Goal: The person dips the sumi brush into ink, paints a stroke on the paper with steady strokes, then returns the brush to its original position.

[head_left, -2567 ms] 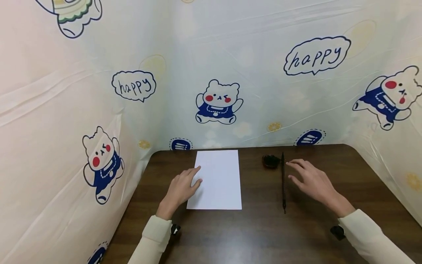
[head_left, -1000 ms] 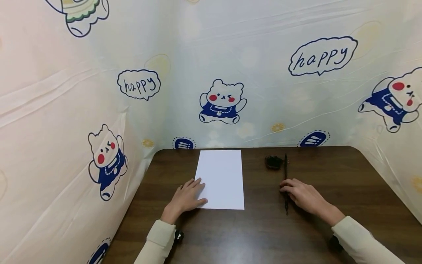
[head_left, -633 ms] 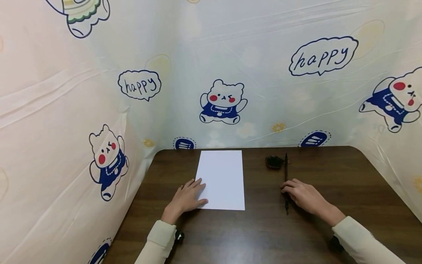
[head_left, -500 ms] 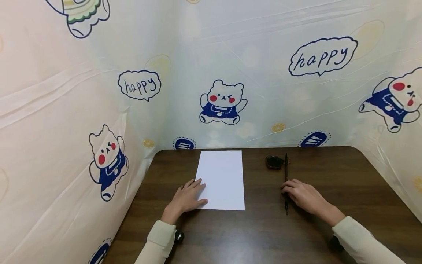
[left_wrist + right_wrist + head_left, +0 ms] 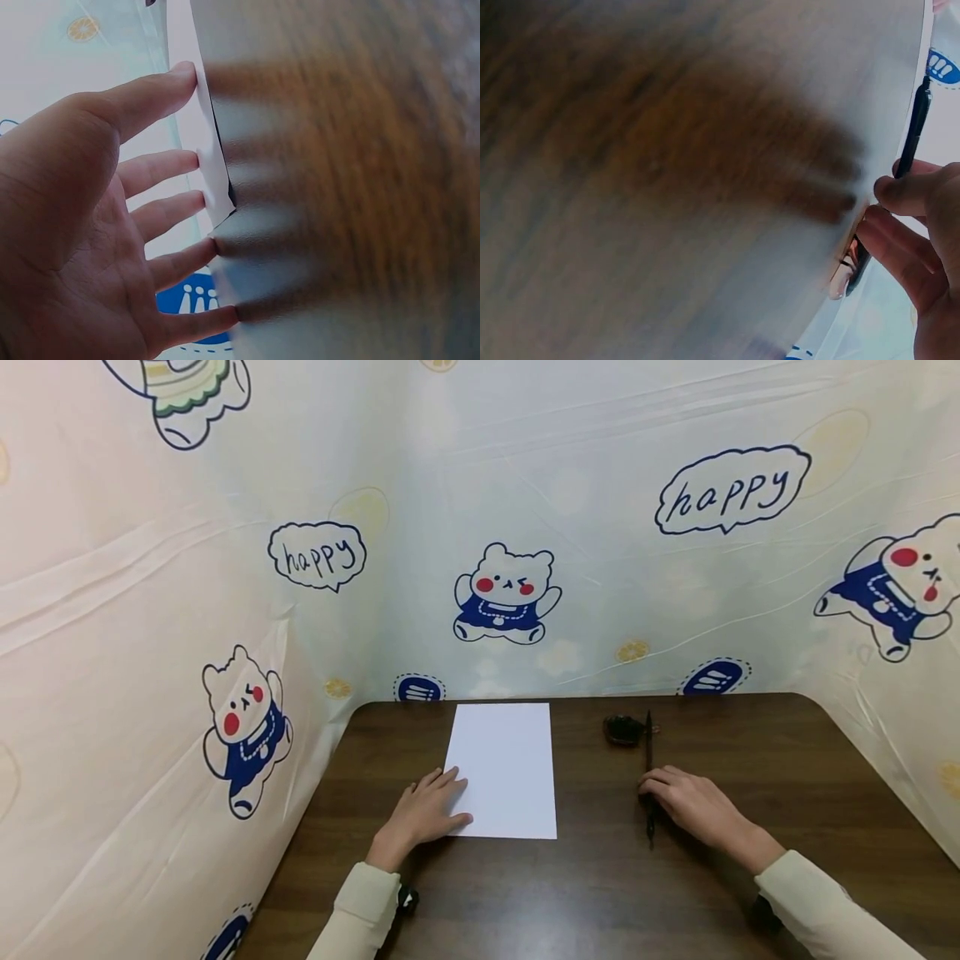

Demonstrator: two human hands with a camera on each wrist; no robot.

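In the head view a blank white sheet of paper (image 5: 510, 764) lies at the left of the table. My left hand (image 5: 426, 810) rests on its lower left corner with fingers spread; the left wrist view has the thumb and two fingertips on the paper (image 5: 196, 120), the other two on the wood beside it. To the right, my right hand (image 5: 688, 802) pinches a slim dark writing brush (image 5: 648, 743) around its middle, thumb against fingers in the right wrist view. The brush points away from me, close along the table, its lower part partly hidden by the fingers.
A small dark glossy dish-like object (image 5: 622, 730) sits just left of the brush's far end. The brown wooden table (image 5: 525, 893) ends at the back against a pale curtain (image 5: 600, 527) printed with bears, which also hangs at both sides.
Since the earliest frame my left hand has come down onto the paper's lower left, and my right hand has moved nearer and taken hold of the brush. Over the last second both stay nearly still.
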